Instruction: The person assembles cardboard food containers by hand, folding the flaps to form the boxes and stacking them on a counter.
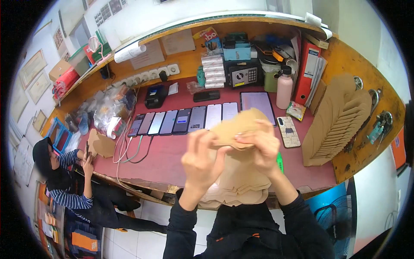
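A brown cardboard piece (241,125) is held up in front of me above the table's near edge. My right hand (265,146) pinches its lower right side, with the thumb laid across the face. At its left edge my left hand (200,155) grips it with bent fingers, the thumb low against the board; the fingertips are partly hidden. Beneath both hands lies a stack of similar cut cardboard sheets (241,183), their wavy edges reaching over the table's front. To the right, many shaped cardboard pieces (336,125) lean together in an overlapping row.
Several phones (182,121) line the red tabletop (151,162), some wired to cables. A tablet (258,103), a patterned phone case (288,132) and a pink bottle (284,88) stand or lie beyond my right hand. At left sits a person (71,181) holding a phone.
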The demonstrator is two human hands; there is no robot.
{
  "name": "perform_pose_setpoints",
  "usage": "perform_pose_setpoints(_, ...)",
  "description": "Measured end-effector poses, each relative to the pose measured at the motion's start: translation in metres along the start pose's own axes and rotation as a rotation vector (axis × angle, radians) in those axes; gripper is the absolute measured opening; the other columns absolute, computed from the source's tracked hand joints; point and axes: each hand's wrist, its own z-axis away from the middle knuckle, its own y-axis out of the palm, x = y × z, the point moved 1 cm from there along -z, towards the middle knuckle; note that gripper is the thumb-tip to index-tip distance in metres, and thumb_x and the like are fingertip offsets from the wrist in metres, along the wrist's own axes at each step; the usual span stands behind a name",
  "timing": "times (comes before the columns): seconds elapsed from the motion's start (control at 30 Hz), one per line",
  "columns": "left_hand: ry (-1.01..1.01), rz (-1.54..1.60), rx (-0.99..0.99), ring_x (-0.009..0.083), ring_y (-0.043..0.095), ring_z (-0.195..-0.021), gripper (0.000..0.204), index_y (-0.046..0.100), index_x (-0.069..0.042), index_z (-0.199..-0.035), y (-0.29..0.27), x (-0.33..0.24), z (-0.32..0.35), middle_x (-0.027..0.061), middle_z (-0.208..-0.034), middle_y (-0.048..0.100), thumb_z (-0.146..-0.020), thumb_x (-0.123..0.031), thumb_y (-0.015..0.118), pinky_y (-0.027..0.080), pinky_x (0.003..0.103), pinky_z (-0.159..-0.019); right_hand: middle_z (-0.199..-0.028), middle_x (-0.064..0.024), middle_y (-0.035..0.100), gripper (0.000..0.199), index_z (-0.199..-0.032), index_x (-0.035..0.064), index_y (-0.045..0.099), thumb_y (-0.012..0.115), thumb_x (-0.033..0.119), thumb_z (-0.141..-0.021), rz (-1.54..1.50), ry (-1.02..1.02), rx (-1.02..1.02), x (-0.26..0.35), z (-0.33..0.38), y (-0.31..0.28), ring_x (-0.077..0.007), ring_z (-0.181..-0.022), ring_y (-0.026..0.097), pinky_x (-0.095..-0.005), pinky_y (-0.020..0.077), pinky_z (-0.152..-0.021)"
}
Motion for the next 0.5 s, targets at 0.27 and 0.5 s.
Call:
perform_pose_setpoints(0.27,-0.864,1.223,0.478,0.0228,0.051,-0.104,0.068,0.039,0.006,-0.121,0.004,0.048,0.047,0.0150,-0.112,0.052,-0.080,-0.046,0.052,0.036,0.032,-0.091,-0.085,-0.0023,0.047,0.011,-0.061,0.0187,0.066,0.058,0.020,-0.054,-0.280,-0.120,0.112,0.003,0.010,-0.019,-0.0268,-0.095,0.044,-0.0437,0.0310,-0.085)
perform_pose_setpoints(0.5,-1.058,1.129,0.452,0.0180,0.056,-0.095,0.045,0.042,0.005,-0.117,0.024,0.037,0.054,0.0112,-0.107,0.055,-0.081,-0.017,0.057,0.045,0.029,-0.080,-0.088,-0.0083,0.050,0.039,-0.062,0.0040,0.049,0.046,0.037,-0.082,-0.552,0.121,0.355,-0.014,0.031,-0.015,-0.0283,-0.101,0.045,-0.0482,0.0241,-0.095)
